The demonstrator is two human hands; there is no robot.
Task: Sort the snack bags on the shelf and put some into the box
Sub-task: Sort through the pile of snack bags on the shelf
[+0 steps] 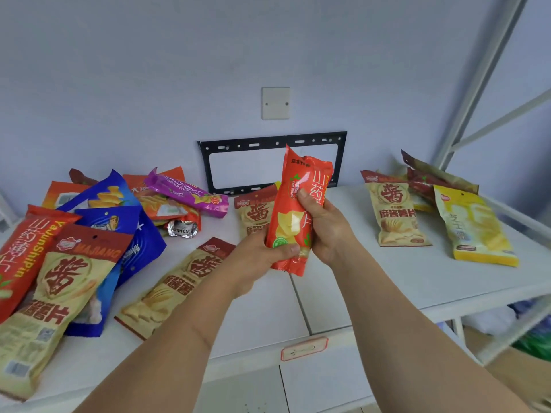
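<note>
A red bag (295, 216) was clamped in both hands (268, 251) (325, 225); most bags (59, 278) were left unsorted on the shelf (372, 278).

We have a single wide-angle view from the person's head, looking forward and down across the white shelf (387, 281) toward the wall (149, 84), close enough that both forearms fill the lower frame.

On the shelf (387, 281) there are four beige bags: one near left (56, 296), one near the middle (170, 287), one behind the hands (253, 213), one at the right (393, 213). Two blue bags (119, 222) lie at the left. There is one purple bag (187, 193) and one yellow bag (474, 228).
</note>
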